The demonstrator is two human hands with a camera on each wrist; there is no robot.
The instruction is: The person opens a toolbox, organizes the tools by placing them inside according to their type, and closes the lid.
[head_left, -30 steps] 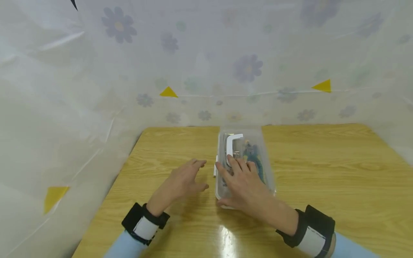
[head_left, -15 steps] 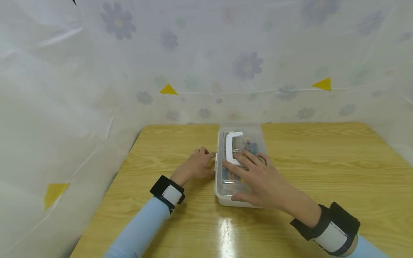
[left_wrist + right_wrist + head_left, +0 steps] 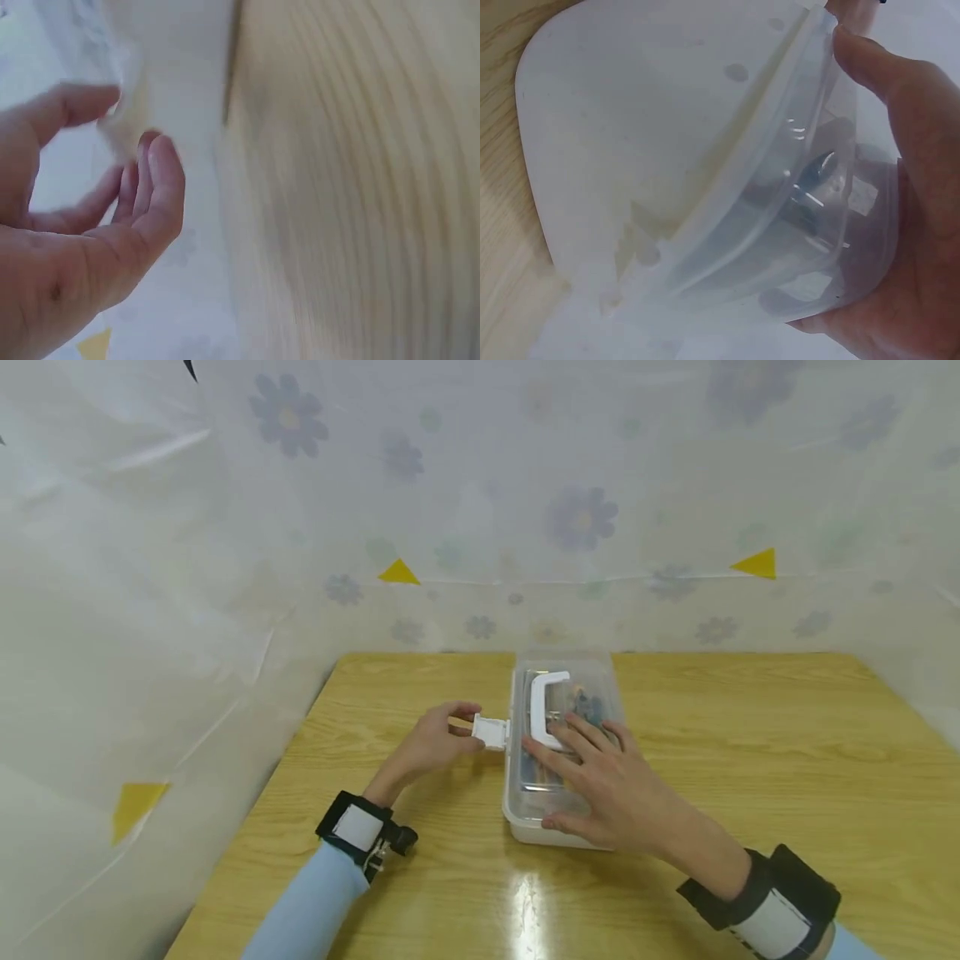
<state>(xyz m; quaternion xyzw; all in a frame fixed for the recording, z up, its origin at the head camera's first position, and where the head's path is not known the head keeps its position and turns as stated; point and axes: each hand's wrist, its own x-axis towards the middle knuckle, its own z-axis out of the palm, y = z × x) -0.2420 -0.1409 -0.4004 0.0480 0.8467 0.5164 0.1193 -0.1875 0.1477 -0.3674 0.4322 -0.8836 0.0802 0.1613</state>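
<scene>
A clear plastic storage box (image 3: 558, 837) with a see-through lid (image 3: 531, 806) stands on the table, and a white carry handle (image 3: 538, 710) lies flat on the lid. On the box's left side, a white latch (image 3: 491, 732) is swung outward. My left hand (image 3: 435, 745) pinches this latch between thumb and fingers; the left wrist view shows the fingers (image 3: 161, 180) blurred around it. My right hand (image 3: 611, 781) rests on the lid with its fingers spread, the fingertips by the handle and the thumb at the near edge. Coloured items inside show through the plastic, partly hidden by this hand.
The wooden table (image 3: 750, 777) extends to both sides of the box. A flower-printed plastic sheet (image 3: 465, 502) hangs behind and to the left, with yellow tape pieces (image 3: 756, 563) on it.
My left hand came in to the box's left side and then drew back leftward, swinging the latch out. My right hand shifted slightly right on the lid, then stayed there.
</scene>
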